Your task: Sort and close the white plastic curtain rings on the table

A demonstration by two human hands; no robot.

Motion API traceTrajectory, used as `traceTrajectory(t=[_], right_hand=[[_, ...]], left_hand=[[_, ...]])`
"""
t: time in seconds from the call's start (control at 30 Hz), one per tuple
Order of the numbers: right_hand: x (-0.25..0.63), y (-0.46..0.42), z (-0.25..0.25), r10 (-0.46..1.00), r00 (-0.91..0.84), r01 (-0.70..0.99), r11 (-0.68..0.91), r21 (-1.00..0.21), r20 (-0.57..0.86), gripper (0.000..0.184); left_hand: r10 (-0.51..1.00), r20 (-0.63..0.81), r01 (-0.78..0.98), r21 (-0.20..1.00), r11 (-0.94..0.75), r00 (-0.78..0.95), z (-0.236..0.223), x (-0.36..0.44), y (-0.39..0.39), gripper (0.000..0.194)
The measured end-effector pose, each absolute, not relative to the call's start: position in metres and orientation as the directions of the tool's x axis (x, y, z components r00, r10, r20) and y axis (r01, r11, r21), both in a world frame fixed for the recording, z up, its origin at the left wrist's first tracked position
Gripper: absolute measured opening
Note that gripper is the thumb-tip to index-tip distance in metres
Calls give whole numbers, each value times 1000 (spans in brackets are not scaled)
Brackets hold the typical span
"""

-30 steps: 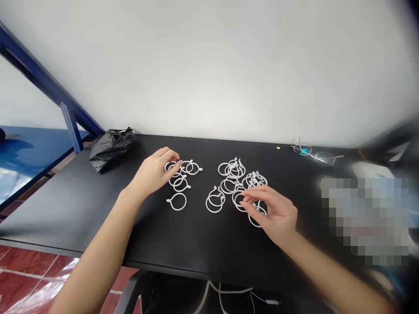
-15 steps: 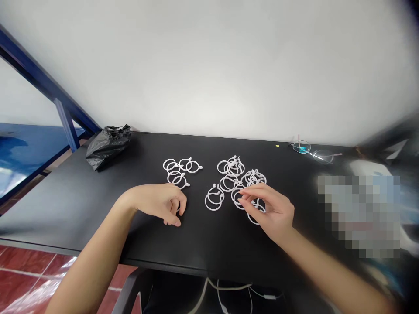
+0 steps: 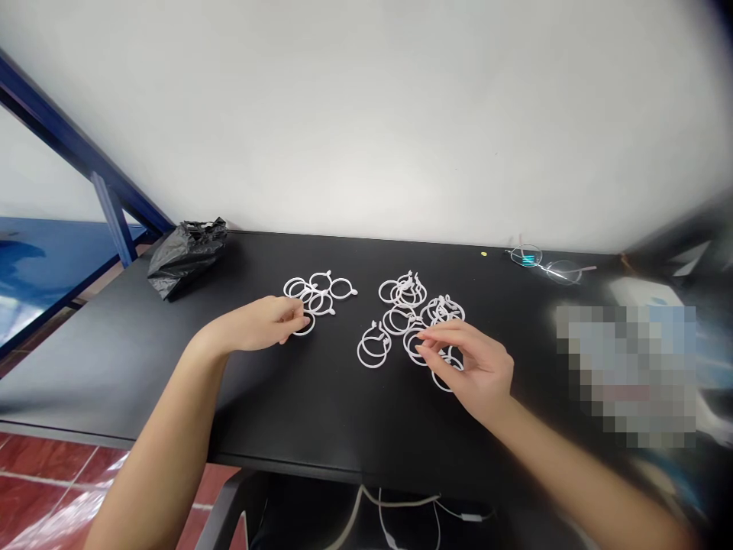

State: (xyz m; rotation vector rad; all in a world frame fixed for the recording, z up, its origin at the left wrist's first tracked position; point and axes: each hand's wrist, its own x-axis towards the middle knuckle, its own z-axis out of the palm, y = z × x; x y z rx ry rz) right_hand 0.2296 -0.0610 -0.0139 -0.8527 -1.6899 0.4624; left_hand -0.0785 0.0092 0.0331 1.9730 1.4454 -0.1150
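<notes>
Several white plastic curtain rings [image 3: 342, 289] with small eyelets lie in a loose cluster on the left of the black tabletop. My left hand [image 3: 263, 321] is at this cluster's near side, its fingers curled on a single white ring [image 3: 305, 330]. A second, larger group of white rings [image 3: 395, 321] lies overlapping to the right. Over that group's near edge is my right hand [image 3: 478, 367], thumb and fingertips curved towards each other with a small gap. It covers parts of a few rings [image 3: 447, 380], and no ring shows between its fingertips.
A crumpled black plastic bag [image 3: 186, 256] rests at the back left of the table [image 3: 321, 412]. Eyeglasses [image 3: 544, 263] lie at the back right, near a blurred-out package [image 3: 630, 374]. White cables [image 3: 401, 506] hang below the front edge. A blue metal frame [image 3: 74, 130] stands at left.
My left hand has moved away from me and slightly left, up to the left cluster. Some rings there have shifted closer together. My right hand stays put.
</notes>
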Motion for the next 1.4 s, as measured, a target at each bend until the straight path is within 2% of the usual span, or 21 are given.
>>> traceTrajectory(t=[0.13, 0.2, 0.27, 0.37, 0.47, 0.6, 0.73, 1.0, 1.4], right_hand=[[229, -61, -14, 745, -111, 302, 655, -692, 657, 24], [229, -62, -14, 747, -111, 302, 654, -694, 656, 24], [229, -62, -15, 746, -113, 303, 655, -692, 657, 24], [230, -61, -15, 749, -115, 312, 651, -692, 653, 25], [230, -61, -15, 751, -114, 324, 647, -691, 650, 23], [230, -61, -15, 747, -113, 328, 651, -685, 656, 21], [229, -60, -14, 743, -115, 324, 655, -682, 659, 20], [228, -60, -13, 763, -125, 317, 636, -704, 634, 21], [226, -61, -19, 827, -133, 315, 558, -768, 547, 29]], left_hand=[[891, -327, 887, 434, -155, 316, 29, -82, 13, 35], [896, -235, 819, 536, -205, 378, 30, -76, 12, 38], [856, -150, 670, 693, -267, 495, 30, -63, 8, 37], [678, -170, 472, 833, -289, 715, 24, -37, -2, 32], [619, -170, 451, 829, -331, 766, 12, -18, -10, 39], [645, -132, 484, 775, -406, 752, 0, -10, -13, 19], [656, -105, 475, 775, -417, 747, -2, -10, -11, 16], [746, 7, 331, 893, -304, 666, 6, -7, -18, 22], [747, 24, 77, 992, -100, 664, 2, -2, -23, 22]])
